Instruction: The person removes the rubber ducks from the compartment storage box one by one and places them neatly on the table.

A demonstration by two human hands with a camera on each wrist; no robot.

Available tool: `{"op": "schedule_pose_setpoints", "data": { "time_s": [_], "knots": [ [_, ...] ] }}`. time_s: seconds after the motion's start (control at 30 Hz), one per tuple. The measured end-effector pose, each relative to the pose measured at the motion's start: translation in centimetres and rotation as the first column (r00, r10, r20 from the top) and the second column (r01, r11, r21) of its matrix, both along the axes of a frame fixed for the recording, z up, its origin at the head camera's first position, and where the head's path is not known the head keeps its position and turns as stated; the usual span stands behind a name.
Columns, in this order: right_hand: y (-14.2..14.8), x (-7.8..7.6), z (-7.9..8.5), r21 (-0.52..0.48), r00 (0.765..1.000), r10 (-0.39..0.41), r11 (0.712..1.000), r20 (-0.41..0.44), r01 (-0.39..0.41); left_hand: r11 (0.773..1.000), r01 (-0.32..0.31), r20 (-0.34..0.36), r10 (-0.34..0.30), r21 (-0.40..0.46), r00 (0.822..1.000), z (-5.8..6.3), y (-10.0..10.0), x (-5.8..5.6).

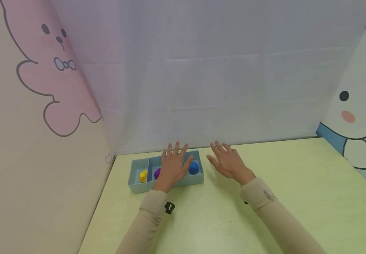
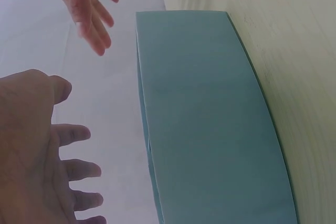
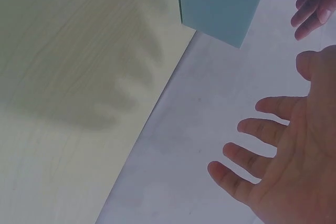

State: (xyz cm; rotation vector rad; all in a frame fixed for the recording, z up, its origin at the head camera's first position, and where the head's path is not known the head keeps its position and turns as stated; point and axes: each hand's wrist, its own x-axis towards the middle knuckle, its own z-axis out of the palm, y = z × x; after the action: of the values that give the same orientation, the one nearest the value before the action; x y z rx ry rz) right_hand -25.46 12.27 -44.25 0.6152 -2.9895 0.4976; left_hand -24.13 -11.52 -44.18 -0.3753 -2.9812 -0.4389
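Note:
A pale blue compartment box (image 1: 137, 188) stands on the table near the back curtain. In its left compartment sits a small yellow duck (image 1: 143, 176); a purple toy (image 1: 157, 173) is partly hidden by my left hand in the middle, and a blue toy (image 1: 193, 168) lies at the right. My left hand (image 1: 172, 168) hovers over the box, fingers spread and holding nothing. Right of the box, my right hand (image 1: 228, 163) is held above the table with fingers straight and apart. In the left wrist view the box's side wall (image 2: 205, 114) shows beside the left hand.
The light yellow-green table (image 1: 297, 197) reaches to a white curtain (image 1: 202, 88) at the back. A wall with a pink bear drawing (image 1: 59, 81) rises at the left; one with a white cartoon figure (image 1: 354, 113) stands at the right.

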Motion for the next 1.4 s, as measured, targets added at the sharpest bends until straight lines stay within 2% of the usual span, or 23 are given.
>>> {"op": "schedule_pose_setpoints", "data": {
  "time_s": [0.17, 0.3, 0.4, 0.5, 0.63, 0.7, 0.8, 0.9, 1.0, 1.2, 1.4],
  "knots": [
    [-0.3, -0.1, -0.2, -0.026, 0.998, 0.038, 0.999, -0.042, -0.039, 0.998, 0.000, -0.049, 0.003, 0.066, 0.999, 0.0, -1.0, 0.4],
    [-0.8, -0.2, -0.3, -0.036, 0.992, 0.075, 0.996, -0.097, -0.079, 0.993, 0.008, -0.134, 0.008, 0.114, 0.991, -0.2, -2.1, 0.6],
    [-1.3, -0.3, -0.4, -0.042, 0.985, 0.106, 0.993, -0.139, -0.113, 0.989, 0.005, -0.210, 0.027, 0.150, 0.977, -0.7, -3.1, 0.7],
    [-1.8, -0.6, -0.5, -0.050, 0.973, 0.141, 0.987, -0.180, -0.152, 0.983, 0.001, -0.291, 0.053, 0.185, 0.955, -1.4, -4.5, 0.8],
    [-2.6, -0.8, -0.7, -0.053, 0.959, 0.179, 0.979, -0.218, -0.195, 0.974, 0.022, -0.358, 0.061, 0.224, 0.932, -2.2, -6.6, 0.8],
    [-3.0, -0.9, -0.7, -0.068, 0.957, 0.198, 0.974, -0.214, -0.216, 0.970, 0.028, -0.348, 0.061, 0.243, 0.935, -2.6, -7.6, 0.8],
    [-3.5, -0.9, -0.9, -0.090, 0.957, 0.220, 0.967, -0.188, -0.240, 0.967, 0.006, -0.287, 0.070, 0.255, 0.955, -2.9, -9.1, 0.9],
    [-4.1, -1.1, -1.0, -0.095, 0.960, 0.231, 0.964, -0.160, -0.248, 0.972, -0.048, -0.203, 0.096, 0.231, 0.975, -3.1, -10.6, 1.0],
    [-4.7, -1.4, -1.0, -0.083, 0.961, 0.239, 0.964, -0.137, -0.252, 0.975, -0.095, -0.132, 0.123, 0.200, 0.984, -3.4, -12.1, 1.2],
    [-5.8, -2.0, -1.2, -0.054, 0.969, 0.239, 0.968, -0.068, -0.243, 0.974, -0.149, -0.053, 0.160, 0.170, 0.986, -4.3, -14.6, 1.9],
    [-6.4, -2.4, -1.6, -0.014, 0.977, 0.214, 0.977, 0.001, -0.214, 0.962, -0.188, 0.041, 0.183, 0.198, 0.982, -5.3, -16.2, 2.5]
  ]
}}
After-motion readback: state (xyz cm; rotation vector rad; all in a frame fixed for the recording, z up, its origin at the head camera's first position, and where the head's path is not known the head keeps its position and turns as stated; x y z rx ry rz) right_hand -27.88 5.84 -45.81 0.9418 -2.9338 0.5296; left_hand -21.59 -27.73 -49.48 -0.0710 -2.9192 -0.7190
